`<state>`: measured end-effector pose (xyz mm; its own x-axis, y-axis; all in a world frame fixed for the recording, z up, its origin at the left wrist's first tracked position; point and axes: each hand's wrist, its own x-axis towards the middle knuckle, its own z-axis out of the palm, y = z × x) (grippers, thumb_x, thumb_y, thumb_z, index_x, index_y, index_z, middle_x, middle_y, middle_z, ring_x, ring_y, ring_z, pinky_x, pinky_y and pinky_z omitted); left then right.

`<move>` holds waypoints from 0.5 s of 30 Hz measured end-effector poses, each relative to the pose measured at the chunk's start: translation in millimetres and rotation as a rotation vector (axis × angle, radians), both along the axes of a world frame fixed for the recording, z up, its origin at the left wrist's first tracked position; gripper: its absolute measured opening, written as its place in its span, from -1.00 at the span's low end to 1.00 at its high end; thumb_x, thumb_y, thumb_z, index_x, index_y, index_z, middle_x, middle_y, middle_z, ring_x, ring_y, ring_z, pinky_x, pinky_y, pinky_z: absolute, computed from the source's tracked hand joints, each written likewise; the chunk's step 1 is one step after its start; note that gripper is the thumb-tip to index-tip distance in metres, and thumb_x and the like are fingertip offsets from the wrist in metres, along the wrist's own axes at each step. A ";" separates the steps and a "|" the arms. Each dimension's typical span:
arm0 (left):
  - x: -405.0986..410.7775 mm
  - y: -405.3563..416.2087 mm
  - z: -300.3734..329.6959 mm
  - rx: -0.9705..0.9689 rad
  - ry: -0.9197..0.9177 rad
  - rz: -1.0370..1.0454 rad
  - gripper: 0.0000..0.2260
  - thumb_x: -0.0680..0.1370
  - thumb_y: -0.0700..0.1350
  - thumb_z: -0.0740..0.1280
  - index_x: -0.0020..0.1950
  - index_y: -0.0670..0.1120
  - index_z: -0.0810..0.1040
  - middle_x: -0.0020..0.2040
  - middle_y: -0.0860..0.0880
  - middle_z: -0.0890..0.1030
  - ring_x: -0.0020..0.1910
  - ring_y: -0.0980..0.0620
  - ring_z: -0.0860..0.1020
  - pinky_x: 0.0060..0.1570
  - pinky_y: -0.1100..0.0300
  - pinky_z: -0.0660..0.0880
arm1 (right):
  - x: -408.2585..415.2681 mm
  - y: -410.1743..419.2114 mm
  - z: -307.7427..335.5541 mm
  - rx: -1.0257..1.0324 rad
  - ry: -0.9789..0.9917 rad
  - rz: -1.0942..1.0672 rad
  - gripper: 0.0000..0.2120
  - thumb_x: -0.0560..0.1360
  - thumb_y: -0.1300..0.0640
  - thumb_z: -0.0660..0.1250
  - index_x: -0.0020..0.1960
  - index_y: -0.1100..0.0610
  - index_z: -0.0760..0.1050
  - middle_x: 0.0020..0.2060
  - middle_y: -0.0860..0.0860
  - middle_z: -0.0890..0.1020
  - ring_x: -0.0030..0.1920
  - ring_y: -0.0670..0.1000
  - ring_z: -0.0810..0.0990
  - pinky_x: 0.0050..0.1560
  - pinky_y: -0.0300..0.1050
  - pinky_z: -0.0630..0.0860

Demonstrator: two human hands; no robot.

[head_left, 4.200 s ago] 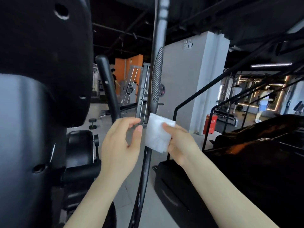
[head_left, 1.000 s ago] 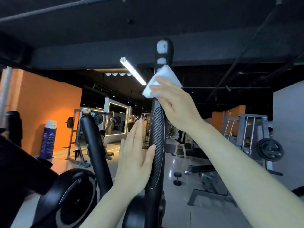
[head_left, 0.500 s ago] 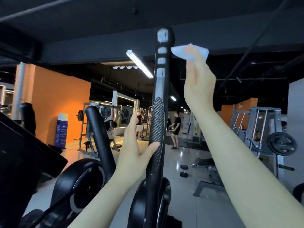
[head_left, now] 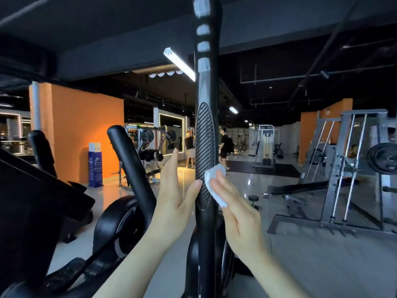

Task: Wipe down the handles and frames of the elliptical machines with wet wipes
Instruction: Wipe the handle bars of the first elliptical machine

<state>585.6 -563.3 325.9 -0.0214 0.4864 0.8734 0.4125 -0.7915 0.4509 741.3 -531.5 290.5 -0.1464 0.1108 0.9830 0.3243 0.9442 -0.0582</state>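
Both hands flank the rigid handle (head_left: 206, 130): left hand (head_left: 174, 203) flat, steadying; right hand (head_left: 234, 203) presses the limp wipe (head_left: 211, 179), seemingly unclenched.

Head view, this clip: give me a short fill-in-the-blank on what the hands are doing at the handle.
1. The white wet wipe is pressed against the handle by the ____ hand.
2. The left hand touches the ribbed grip with its ____.
3. The wall behind the blue stand is painted ____.

Missing words: right; thumb; orange
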 end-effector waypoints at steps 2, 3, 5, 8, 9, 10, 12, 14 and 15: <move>-1.1 -5.3 -2.8 -0.015 0.014 -0.006 -0.42 0.58 0.13 0.20 0.48 0.27 -0.06 0.50 0.33 0.05 0.54 0.24 0.06 0.51 -0.08 0.16 | 1.6 -10.7 5.9 -0.039 0.042 0.027 -0.57 0.60 0.28 0.08 0.45 0.12 0.35 0.47 -0.13 0.36 0.47 -0.08 0.34 0.46 -0.22 0.23; -0.5 -8.3 -3.4 -0.014 0.025 -0.009 -0.44 0.58 0.08 0.19 0.48 0.25 -0.06 0.49 0.33 0.05 0.53 0.28 0.05 0.52 -0.05 0.14 | -0.3 -16.5 17.2 -0.057 0.101 0.040 -0.57 0.61 0.29 0.08 0.45 0.13 0.36 0.45 -0.08 0.38 0.46 -0.10 0.34 0.46 -0.25 0.23; 1.0 -12.8 -4.3 -0.015 0.032 -0.018 -0.46 0.59 0.03 0.16 0.47 0.25 -0.05 0.47 0.36 0.06 0.52 0.31 0.05 0.52 -0.05 0.16 | -6.9 -26.5 48.9 -0.088 0.268 0.053 -0.63 0.65 0.28 0.07 0.42 0.06 0.34 0.40 -0.09 0.41 0.43 -0.21 0.34 0.41 -0.34 0.24; 2.7 -13.9 -7.6 -0.005 0.038 -0.042 -0.42 0.59 -0.02 0.20 0.48 0.26 -0.05 0.45 0.45 0.09 0.53 0.24 0.09 0.50 -0.06 0.21 | -16.6 -31.7 91.4 -0.077 0.450 0.045 -0.66 0.66 0.27 0.08 0.37 0.02 0.38 0.35 -0.08 0.47 0.36 -0.32 0.37 0.33 -0.44 0.25; 3.7 -14.6 -9.7 0.011 0.043 -0.042 -0.41 0.59 -0.04 0.21 0.49 0.26 -0.05 0.42 0.50 0.09 0.53 0.24 0.09 0.52 0.04 0.18 | -18.3 -30.3 98.2 -0.052 0.471 0.014 -0.67 0.66 0.27 0.08 0.36 0.06 0.41 0.35 -0.02 0.49 0.37 -0.26 0.40 0.33 -0.42 0.26; 4.7 -15.3 -11.3 0.025 0.046 -0.039 -0.40 0.58 -0.05 0.22 0.49 0.26 -0.04 0.41 0.54 0.09 0.53 0.26 0.09 0.52 0.18 0.13 | -19.8 -27.3 101.3 -0.017 0.457 -0.023 -0.67 0.66 0.27 0.09 0.36 0.11 0.44 0.36 0.04 0.49 0.39 -0.15 0.42 0.35 -0.38 0.28; 4.5 -17.4 -15.1 0.023 0.033 -0.028 -0.41 0.58 -0.04 0.22 0.47 0.27 -0.03 0.42 0.50 0.09 0.52 0.30 0.08 0.48 0.36 0.07 | -25.3 -19.7 91.6 0.057 0.272 -0.094 -0.67 0.64 0.29 0.12 0.37 0.26 0.44 0.37 0.17 0.47 0.43 0.05 0.40 0.43 -0.21 0.30; 0.3 -20.8 -21.0 0.006 0.012 -0.017 -0.46 0.60 -0.04 0.19 0.46 0.28 -0.01 0.43 0.44 0.10 0.52 0.27 0.11 0.49 0.31 0.09 | -28.4 -11.4 61.4 0.121 0.029 -0.135 -0.67 0.65 0.24 0.13 0.36 0.31 0.44 0.38 0.20 0.45 0.47 0.08 0.32 0.49 -0.11 0.24; -4.6 -23.3 -25.5 0.003 0.005 -0.008 -0.49 0.61 -0.05 0.17 0.46 0.28 0.01 0.44 0.43 0.11 0.52 0.26 0.13 0.49 0.29 0.11 | -26.9 -7.8 41.7 0.144 -0.063 -0.160 -0.67 0.65 0.21 0.13 0.35 0.30 0.46 0.39 0.16 0.44 0.49 0.04 0.28 0.51 -0.07 0.20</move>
